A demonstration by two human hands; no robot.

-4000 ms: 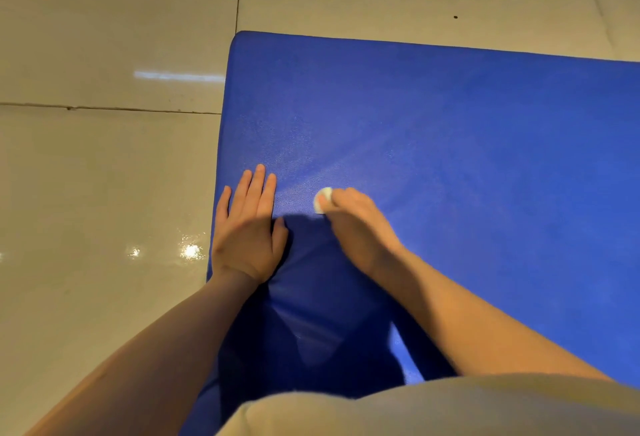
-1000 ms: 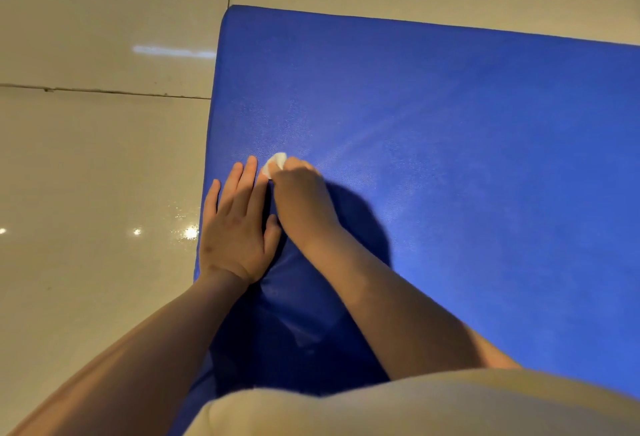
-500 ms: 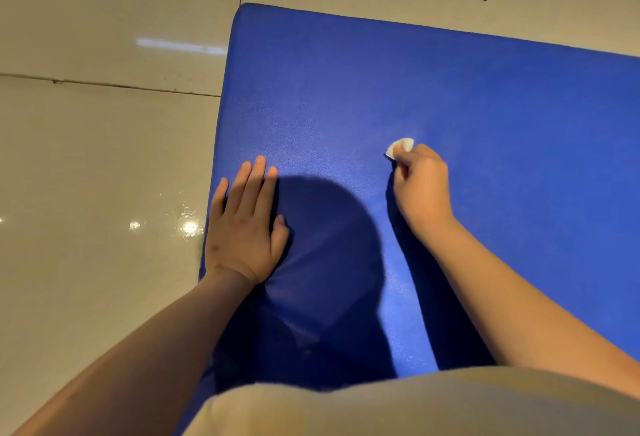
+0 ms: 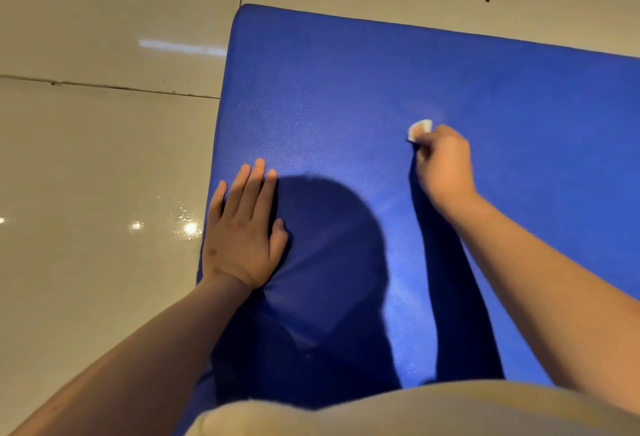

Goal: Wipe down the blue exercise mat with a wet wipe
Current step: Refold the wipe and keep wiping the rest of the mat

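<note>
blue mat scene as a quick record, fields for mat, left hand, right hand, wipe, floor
mat: blue, lying flat on the floor, far-left corner in view
left hand: palm down on the mat near its left edge, fingers straight
right hand: curled round the wipe, holding it against the mat, slightly blurred
wipe: small, white, bunched, poking out past the right hand's fingers
floor: glossy beige tiles with dark grout lines, beside and beyond the mat
</note>
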